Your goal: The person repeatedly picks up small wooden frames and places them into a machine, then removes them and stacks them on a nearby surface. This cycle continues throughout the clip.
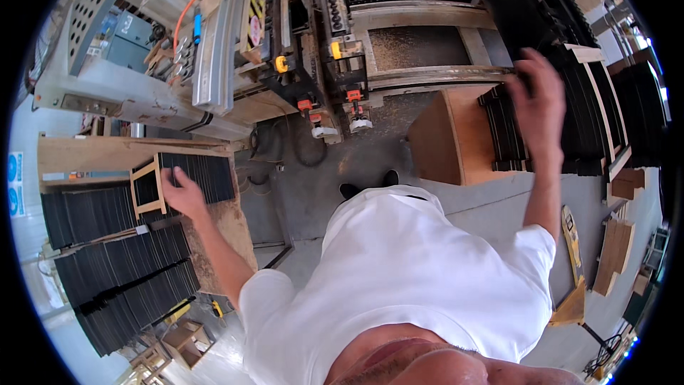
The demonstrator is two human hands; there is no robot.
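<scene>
Both arms are spread wide. At the left, my left hand (184, 192) is at a small light-wood frame (148, 207) with a dark inside. Its fingertips overlap the frame's right rail and appear to grip it; the exact contact is small. The frame stands tilted among rows of black panels (199, 175) on edge. At the right, my right hand (538, 93) hangs over a stack of black panels (581, 110). Its fingers are loosely bent and apart, with nothing seen in them. Light wooden strips (602, 93) edge that stack on its far right.
A machine with clamps (331, 110) and metal rails (221, 43) stands ahead. A wooden box (449, 135) sits beside the right stack. More black panels (128, 278) fill the lower left. A yellow pallet jack (572, 257) stands at the right on the grey floor.
</scene>
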